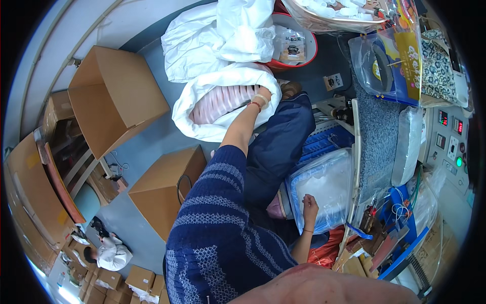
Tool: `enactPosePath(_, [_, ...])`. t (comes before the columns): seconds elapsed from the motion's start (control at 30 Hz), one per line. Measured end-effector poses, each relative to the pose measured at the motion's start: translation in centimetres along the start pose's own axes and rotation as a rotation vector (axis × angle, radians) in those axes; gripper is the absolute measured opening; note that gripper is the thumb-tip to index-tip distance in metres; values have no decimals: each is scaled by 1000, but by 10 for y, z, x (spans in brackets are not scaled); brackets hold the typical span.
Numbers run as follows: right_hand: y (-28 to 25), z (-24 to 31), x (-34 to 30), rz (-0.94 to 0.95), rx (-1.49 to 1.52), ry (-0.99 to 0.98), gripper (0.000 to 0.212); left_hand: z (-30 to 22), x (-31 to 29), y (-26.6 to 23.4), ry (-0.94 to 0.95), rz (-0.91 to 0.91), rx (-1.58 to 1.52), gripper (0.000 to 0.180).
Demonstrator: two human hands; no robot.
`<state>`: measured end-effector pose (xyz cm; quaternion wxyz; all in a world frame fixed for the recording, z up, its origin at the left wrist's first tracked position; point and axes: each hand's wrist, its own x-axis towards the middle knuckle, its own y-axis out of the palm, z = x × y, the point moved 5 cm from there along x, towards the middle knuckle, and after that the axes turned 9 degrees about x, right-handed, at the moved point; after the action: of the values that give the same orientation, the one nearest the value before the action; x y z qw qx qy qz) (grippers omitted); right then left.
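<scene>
My left arm, in a dark blue knitted sleeve, reaches out to an open white sack point(185, 112). Inside the sack lie stacked pale pink, translucent pieces point(223, 103) in rows. My left hand point(265, 94), with a bracelet and a band at the wrist, dips in at the sack's right side beside the end of the rows. Its fingers are mostly hidden there. My right hand point(310, 206) is held closed over a shallow blue-edged tray point(331, 183) covered in clear plastic. Whatever is between its curled fingers, if anything, is too small to see.
Two open cardboard boxes point(132, 91) point(164, 177) stand on the grey floor at left. A red-rimmed bucket point(315, 53) sits behind the sack. At right are a grey towel-like cloth point(377, 137) and a control panel point(448, 147). Another person point(112, 253) is far off at lower left.
</scene>
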<state>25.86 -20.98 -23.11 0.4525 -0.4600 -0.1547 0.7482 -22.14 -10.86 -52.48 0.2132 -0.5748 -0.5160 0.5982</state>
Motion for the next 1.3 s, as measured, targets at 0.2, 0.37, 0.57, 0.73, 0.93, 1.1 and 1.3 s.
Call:
enactPosePath(0.2, [47,67,20,194,26,-184,28,120,5,7,-126,-228,273,28])
enactPosePath(0.37, [23,32,5,112,-73,-48,27,6,6,5,-153,-188,-129,28])
enactPosePath(0.57, [19,29,16,102,42,9,27,45,-30,-11,-226,-151,16,27])
enactPosePath(0.73, [11,13,7,65,7,17,28,35,-60,-33,-15,91,-40,33])
enactPosePath(0.93, [13,20,6,68,22,22,28,77,-88,-6,-121,-145,186,50])
enactPosePath(1.1, [-9,3,-6,9,27,50,28,52,-63,-41,-95,107,-16,40])
enactPosePath(1.3, [-4,-12,-8,31,-35,56,27,0,-14,-31,-157,453,209,43])
